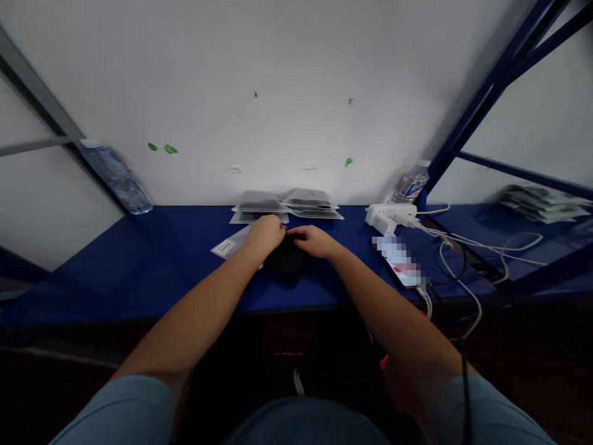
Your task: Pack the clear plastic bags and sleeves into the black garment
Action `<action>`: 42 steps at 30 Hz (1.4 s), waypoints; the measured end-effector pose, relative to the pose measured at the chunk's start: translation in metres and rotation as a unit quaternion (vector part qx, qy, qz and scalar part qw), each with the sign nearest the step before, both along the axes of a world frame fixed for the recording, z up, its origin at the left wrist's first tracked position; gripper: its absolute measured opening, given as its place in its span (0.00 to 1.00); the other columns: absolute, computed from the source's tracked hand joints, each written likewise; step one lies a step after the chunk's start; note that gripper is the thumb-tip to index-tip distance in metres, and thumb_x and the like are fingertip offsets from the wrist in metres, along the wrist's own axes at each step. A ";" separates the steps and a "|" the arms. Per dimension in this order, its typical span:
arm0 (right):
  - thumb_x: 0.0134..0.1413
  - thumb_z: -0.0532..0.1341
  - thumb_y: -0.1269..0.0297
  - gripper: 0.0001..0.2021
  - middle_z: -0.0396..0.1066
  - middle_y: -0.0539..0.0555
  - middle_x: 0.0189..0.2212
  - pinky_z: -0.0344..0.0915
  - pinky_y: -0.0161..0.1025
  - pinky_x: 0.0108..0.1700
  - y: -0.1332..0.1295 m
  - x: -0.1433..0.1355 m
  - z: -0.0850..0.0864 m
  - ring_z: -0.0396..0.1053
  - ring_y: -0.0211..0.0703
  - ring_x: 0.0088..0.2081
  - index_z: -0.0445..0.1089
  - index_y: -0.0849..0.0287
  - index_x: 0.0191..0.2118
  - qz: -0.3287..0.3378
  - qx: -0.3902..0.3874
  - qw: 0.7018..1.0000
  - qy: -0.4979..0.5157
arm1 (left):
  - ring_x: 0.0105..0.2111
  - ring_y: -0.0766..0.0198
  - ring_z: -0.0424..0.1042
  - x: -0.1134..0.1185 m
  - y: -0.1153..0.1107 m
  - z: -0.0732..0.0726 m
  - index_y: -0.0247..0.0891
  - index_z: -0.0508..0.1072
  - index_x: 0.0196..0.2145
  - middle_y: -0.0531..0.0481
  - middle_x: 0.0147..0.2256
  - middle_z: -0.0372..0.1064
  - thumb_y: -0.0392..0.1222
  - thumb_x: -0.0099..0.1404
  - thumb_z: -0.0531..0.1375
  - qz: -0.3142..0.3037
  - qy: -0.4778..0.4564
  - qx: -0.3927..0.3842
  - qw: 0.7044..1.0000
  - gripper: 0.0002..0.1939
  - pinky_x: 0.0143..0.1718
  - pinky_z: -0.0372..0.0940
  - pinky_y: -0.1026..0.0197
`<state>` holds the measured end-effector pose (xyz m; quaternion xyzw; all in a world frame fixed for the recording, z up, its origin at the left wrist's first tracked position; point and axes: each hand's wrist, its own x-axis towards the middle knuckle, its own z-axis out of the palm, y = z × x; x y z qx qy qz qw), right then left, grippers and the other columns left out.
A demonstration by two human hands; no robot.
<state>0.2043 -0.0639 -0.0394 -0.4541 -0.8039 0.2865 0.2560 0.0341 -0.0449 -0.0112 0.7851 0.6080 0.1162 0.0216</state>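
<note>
A dark black item point(286, 262), perhaps cloth or a pouch, lies on the blue desk in front of me; its exact kind is too dark to make out. My left hand point(267, 236) is closed on its upper left edge, fingertips partly hidden. From the other side, my right hand point(319, 241) grips the upper right edge between thumb and bent fingers, with the index finger reaching toward the left hand. Partly under my left hand and wrist is a clear plastic bag point(238, 241) with a white label. Just behind the hands, flat packets in frosted bags point(310, 203) lie in two piles.
Right of the hands are a phone point(397, 262) on a cable and a white power strip point(391, 214) with plugs and trailing cords. Plastic bottles lean at the left point(118, 176) and right point(411, 182). More packets point(542, 203) lie beyond the blue frame. A white wall rises behind.
</note>
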 end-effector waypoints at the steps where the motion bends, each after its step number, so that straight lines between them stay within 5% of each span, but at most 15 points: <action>1: 0.56 0.56 0.78 0.25 0.76 0.53 0.54 0.65 0.42 0.60 0.000 0.000 0.000 0.73 0.42 0.54 0.73 0.56 0.58 0.001 -0.001 1.000 0.001 | 0.47 0.47 0.77 0.000 -0.001 0.000 0.34 0.82 0.40 0.34 0.42 0.79 0.39 0.68 0.55 -0.003 -0.003 0.000 1.000 0.15 0.51 0.68 0.53; 10: 0.51 0.57 0.81 0.27 0.78 0.54 0.50 0.66 0.41 0.56 0.007 0.002 -0.008 0.75 0.44 0.48 0.76 0.57 0.55 0.023 0.012 0.999 0.018 | 0.47 0.49 0.77 -0.002 -0.001 0.002 0.38 0.82 0.39 0.38 0.41 0.79 0.39 0.65 0.58 -0.020 0.020 0.007 1.000 0.12 0.48 0.68 0.55; 15: 0.53 0.60 0.78 0.24 0.77 0.56 0.44 0.68 0.41 0.47 0.004 0.000 -0.005 0.73 0.42 0.40 0.72 0.61 0.57 -0.035 -0.030 0.999 0.013 | 0.45 0.49 0.77 -0.005 0.006 0.000 0.37 0.82 0.39 0.36 0.40 0.79 0.41 0.65 0.58 0.000 0.020 -0.020 1.000 0.12 0.47 0.68 0.55; 19: 0.55 0.65 0.72 0.22 0.76 0.58 0.45 0.67 0.42 0.51 0.004 -0.005 -0.005 0.73 0.44 0.45 0.72 0.62 0.56 -0.098 -0.056 0.993 0.040 | 0.46 0.47 0.77 -0.002 0.008 -0.002 0.33 0.81 0.41 0.33 0.41 0.78 0.41 0.65 0.60 0.025 0.035 -0.035 0.998 0.13 0.47 0.69 0.54; 27: 0.52 0.61 0.79 0.20 0.75 0.54 0.48 0.63 0.46 0.59 0.011 0.002 -0.012 0.71 0.43 0.50 0.72 0.59 0.52 0.008 -0.036 0.988 0.151 | 0.44 0.49 0.77 0.000 0.001 0.004 0.33 0.81 0.40 0.34 0.39 0.78 0.40 0.68 0.55 -0.013 0.039 0.035 0.999 0.15 0.48 0.68 0.55; 34: 0.54 0.60 0.76 0.12 0.75 0.52 0.40 0.66 0.44 0.52 0.012 -0.004 -0.020 0.72 0.42 0.44 0.67 0.58 0.44 0.041 -0.082 0.983 0.159 | 0.44 0.49 0.77 0.004 -0.004 -0.003 0.33 0.81 0.38 0.36 0.38 0.78 0.41 0.68 0.54 -0.061 0.031 0.067 0.995 0.16 0.48 0.67 0.54; 37: 0.54 0.60 0.74 0.09 0.74 0.52 0.40 0.65 0.43 0.51 0.011 -0.010 -0.022 0.71 0.43 0.44 0.67 0.57 0.41 0.002 -0.027 0.991 0.133 | 0.45 0.48 0.76 0.007 -0.005 -0.005 0.33 0.81 0.39 0.35 0.40 0.78 0.39 0.68 0.53 -0.062 0.038 0.067 0.995 0.16 0.48 0.67 0.54; 42: 0.47 0.67 0.66 0.16 0.66 0.44 0.30 0.62 0.38 0.36 0.005 -0.012 -0.019 0.65 0.39 0.30 0.59 0.54 0.39 -0.161 0.015 0.979 0.123 | 0.43 0.50 0.77 0.003 -0.008 0.005 0.36 0.81 0.39 0.39 0.38 0.79 0.41 0.67 0.56 -0.066 0.005 -0.006 0.998 0.13 0.45 0.67 0.56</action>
